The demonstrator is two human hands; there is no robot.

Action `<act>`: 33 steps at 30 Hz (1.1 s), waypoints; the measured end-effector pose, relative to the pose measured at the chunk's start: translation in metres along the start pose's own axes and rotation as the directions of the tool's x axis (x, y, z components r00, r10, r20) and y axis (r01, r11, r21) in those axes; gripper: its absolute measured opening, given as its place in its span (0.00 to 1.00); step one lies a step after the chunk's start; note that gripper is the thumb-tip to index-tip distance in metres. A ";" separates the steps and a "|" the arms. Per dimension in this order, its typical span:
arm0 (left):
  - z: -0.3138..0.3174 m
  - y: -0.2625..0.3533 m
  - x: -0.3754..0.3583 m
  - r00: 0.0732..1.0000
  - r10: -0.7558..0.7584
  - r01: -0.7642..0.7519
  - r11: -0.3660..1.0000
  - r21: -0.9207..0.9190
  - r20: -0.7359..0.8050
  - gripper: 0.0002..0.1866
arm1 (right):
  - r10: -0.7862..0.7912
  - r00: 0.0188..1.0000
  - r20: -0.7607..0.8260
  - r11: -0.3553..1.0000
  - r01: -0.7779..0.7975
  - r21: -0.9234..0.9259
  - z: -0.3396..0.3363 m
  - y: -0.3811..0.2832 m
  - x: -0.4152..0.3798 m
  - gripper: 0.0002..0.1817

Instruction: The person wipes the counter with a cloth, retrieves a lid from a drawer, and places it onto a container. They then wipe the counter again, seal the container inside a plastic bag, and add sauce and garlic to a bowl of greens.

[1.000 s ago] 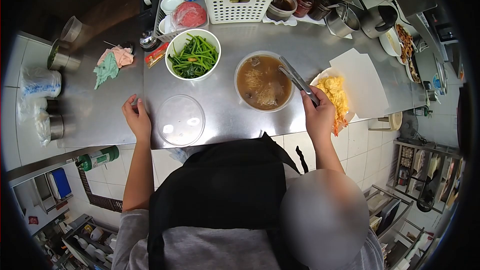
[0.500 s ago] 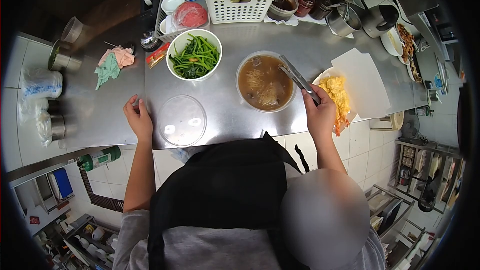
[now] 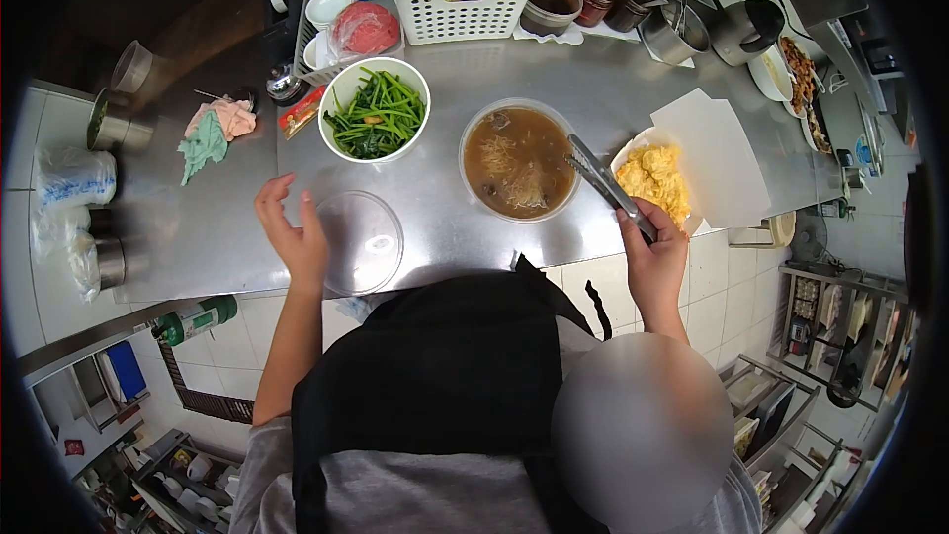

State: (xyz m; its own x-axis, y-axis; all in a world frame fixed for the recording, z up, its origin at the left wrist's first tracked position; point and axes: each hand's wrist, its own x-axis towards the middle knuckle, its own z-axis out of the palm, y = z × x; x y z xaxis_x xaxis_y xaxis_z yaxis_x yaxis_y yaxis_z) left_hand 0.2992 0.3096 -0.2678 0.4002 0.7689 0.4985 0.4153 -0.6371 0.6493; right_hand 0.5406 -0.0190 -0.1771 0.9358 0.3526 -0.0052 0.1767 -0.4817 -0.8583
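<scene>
Metal tongs (image 3: 603, 178) are held in my right hand (image 3: 654, 242), their tips over the right rim of a round tub of brown soup (image 3: 519, 160). Just right of them, an open white box holds yellow fried food (image 3: 652, 178), partly covered by my hand. My left hand (image 3: 295, 227) is empty with its fingers apart, at the left side of a clear round lid (image 3: 363, 242) lying on the counter. Behind the lid stands a white bowl of green vegetables (image 3: 376, 111).
A white basket of sauce bottles (image 3: 465, 15) stands at the back, beside small bowls and a red bundle (image 3: 366, 30). Pink and green cloths (image 3: 205, 146) lie at the left. Sauce jars, a metal pot (image 3: 674, 35) and a kettle (image 3: 746, 30) line the back right.
My left hand has moved right, to the lid, and its fingers are spread wider. My right hand has moved slightly right and towards me with the tongs.
</scene>
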 end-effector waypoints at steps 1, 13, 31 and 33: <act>0.004 0.011 -0.001 0.999 0.030 -0.029 0.999 -0.038 0.032 0.15 | 0.004 1.000 0.003 1.000 -0.004 -0.020 0.001 0.003 -0.002 0.13; 0.021 0.083 -0.021 0.935 0.149 -0.067 0.965 -0.252 0.322 0.17 | 0.047 0.998 0.043 0.999 -0.046 -0.014 0.011 0.005 -0.007 0.11; 0.015 0.091 -0.028 0.931 0.107 -0.002 0.957 -0.289 0.349 0.14 | 0.019 0.999 0.044 1.000 -0.018 -0.023 0.021 0.008 -0.002 0.11; 0.015 0.091 -0.028 0.932 0.105 0.000 0.957 -0.289 0.348 0.14 | 0.004 0.999 0.044 1.000 -0.003 -0.009 0.022 0.010 -0.001 0.11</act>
State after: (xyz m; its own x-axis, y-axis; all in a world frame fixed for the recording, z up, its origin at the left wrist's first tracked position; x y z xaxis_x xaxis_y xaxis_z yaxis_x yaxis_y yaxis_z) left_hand 0.3376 0.2296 -0.2315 0.7006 0.6311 0.3328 0.1615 -0.5946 0.7876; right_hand 0.5346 -0.0062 -0.1969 0.9222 0.3855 -0.0309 0.1764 -0.4904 -0.8534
